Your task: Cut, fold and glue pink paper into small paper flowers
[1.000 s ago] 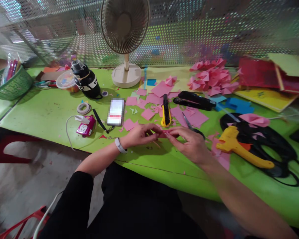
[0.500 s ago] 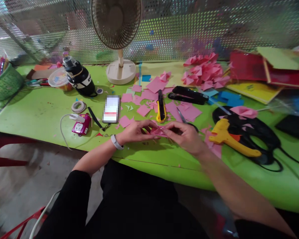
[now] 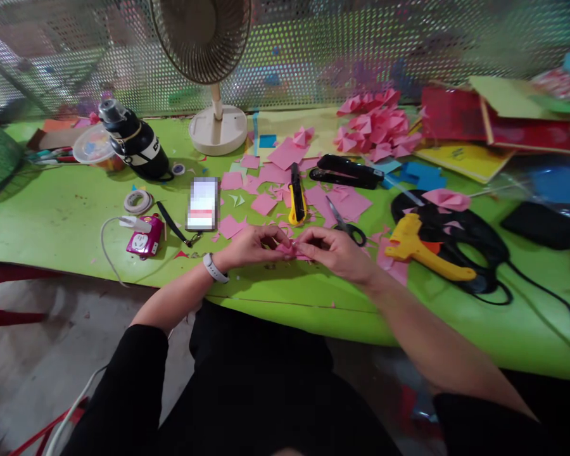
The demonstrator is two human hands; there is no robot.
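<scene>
I observe the left hand (image 3: 253, 246) and right hand (image 3: 341, 253), each grip narrow, jointly pinching a small folded pink paper piece (image 3: 291, 251) near the front edge of the green counter (image 3: 285, 288). I record black-handled metal scissors (image 3: 348, 227) just beyond the right hand.

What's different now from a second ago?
The left hand and right hand have drawn back slightly toward the body, showing more of the scissors. They still pinch the small pink paper, so nothing was let go. The view swung, so everything slid left in the picture, but the yellow cutter, stapler and glue gun stayed put.
</scene>
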